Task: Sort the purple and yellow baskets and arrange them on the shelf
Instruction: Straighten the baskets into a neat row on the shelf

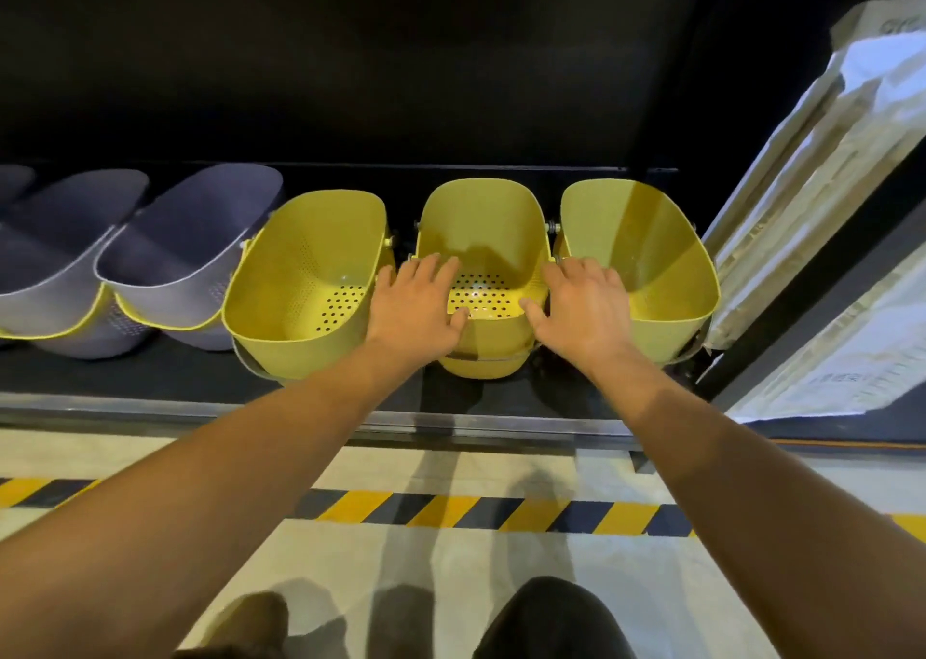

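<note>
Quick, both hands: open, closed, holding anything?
Left hand: open, fingers spread, resting on the left rim of the middle yellow basket; no closed grip.
Right hand: open, fingers spread, resting on that basket's right rim.

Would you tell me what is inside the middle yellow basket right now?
The middle yellow basket holds nothing visible: only its perforated floor shows. The left hand and right hand rest over its side rims, hiding the floor's edges.
</note>
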`<state>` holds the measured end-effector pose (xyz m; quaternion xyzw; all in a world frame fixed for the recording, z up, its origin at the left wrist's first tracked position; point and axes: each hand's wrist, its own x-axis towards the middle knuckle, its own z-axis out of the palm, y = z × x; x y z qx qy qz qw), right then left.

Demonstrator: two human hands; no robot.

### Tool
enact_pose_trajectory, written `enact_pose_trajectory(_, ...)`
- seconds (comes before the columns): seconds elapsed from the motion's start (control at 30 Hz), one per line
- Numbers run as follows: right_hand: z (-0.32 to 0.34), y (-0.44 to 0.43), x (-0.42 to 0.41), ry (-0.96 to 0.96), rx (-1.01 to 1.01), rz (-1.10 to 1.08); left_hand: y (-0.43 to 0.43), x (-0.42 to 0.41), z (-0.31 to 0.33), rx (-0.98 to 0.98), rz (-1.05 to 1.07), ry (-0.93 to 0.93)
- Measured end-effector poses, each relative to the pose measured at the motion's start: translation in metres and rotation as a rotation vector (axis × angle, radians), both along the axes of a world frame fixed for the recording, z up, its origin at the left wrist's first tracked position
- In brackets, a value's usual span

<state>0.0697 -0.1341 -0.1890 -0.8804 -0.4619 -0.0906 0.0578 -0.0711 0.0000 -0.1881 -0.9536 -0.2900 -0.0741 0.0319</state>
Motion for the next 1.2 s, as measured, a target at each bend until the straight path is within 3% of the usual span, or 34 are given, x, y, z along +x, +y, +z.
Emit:
enact_pose_trajectory(0.27,0.019,0.097,-0.108,0.036,0.017,0.264,0.084,-0.131,0.026,0.018,0.255,0.105)
enact_pose_trajectory(0.47,0.002,0.166,-0.194,0.093,-0.003,0.303,0.152,-0.204,0.019,-0.009,0.331,0.039)
enact_pose_trajectory(0.83,-0.044,0.234,-0.279,0.154,-0.015,-0.026,0.261,-0.248,-0.034,-0.159,0.197,0.055)
enact_pose_trajectory(1.03,-0.052,0.234,-0.296,0.118,0.156,-0.285,0.281,-0.252,-0.043,-0.139,0.1,-0.117)
enact_pose_trajectory(1.2,-0.06,0.241,-0.288,0.193,0.28,-0.293,0.285,-0.251,-0.05,-0.162,0.114,-0.229)
